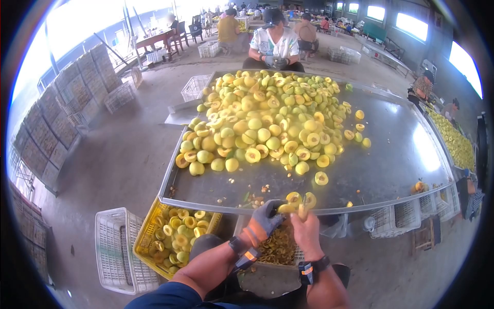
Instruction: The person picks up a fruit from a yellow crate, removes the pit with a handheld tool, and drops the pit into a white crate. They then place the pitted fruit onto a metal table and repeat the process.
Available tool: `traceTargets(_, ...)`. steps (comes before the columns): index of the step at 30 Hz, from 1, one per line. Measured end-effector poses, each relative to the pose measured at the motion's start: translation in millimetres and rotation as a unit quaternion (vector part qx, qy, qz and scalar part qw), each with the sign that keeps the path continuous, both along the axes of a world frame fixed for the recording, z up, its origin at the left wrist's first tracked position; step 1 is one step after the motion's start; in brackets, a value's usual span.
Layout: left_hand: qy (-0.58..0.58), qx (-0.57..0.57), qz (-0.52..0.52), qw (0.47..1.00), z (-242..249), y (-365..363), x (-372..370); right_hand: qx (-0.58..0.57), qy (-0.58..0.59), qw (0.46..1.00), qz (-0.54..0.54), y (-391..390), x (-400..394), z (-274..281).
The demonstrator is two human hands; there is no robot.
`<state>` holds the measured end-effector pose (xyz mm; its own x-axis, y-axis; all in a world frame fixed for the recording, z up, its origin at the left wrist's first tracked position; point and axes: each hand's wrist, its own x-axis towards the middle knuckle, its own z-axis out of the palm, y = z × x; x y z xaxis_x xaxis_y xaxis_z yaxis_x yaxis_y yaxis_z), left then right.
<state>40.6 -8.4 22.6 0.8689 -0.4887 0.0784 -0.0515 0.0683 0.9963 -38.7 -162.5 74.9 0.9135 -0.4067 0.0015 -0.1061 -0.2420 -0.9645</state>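
My left hand (pixel 265 222), in a grey glove with an orange cuff, is closed on a yellow peach half (pixel 286 208) just over the table's near edge. Close beside it, my bare right hand (pixel 306 233) pinches a pale yellow piece (pixel 302 211) that points upward; I cannot tell whether it is fruit or a tool. Two more peach halves, one with a dark pit hollow (pixel 294 198) and one further right (pixel 310 200), show right above my fingers. A large heap of yellow-green peaches (pixel 257 123), many cut in half, covers much of the metal table (pixel 391 139).
Below the table, a yellow crate (pixel 145 226) holds peach halves, and a crate of brown pits (pixel 278 246) stands between my knees. A white basket (pixel 110 247) is at the left. Across the table sits a person (pixel 275 44) in gloves. Stacked crates (pixel 56 113) line the left.
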Motion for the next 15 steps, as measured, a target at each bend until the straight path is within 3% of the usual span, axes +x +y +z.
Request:
traceTargets(6, 0.017, -0.007, 0.020, 1.000, -2.8, -0.3, -1.3, 0.028, -0.026, 0.999, 0.009, -0.9, 0.3, -4.5)
traceTargets(12, -0.015, -0.004, 0.037, 0.999, -12.1, -3.6, -0.3, -0.041, -0.068, 0.997, 0.005, -0.5, -0.4, -11.7)
traceTargets(15, -0.029, -0.007, 0.041, 0.999, -4.2, -2.3, -2.3, 0.005, -0.008, 1.000, 0.020, -0.5, -2.0, 1.0)
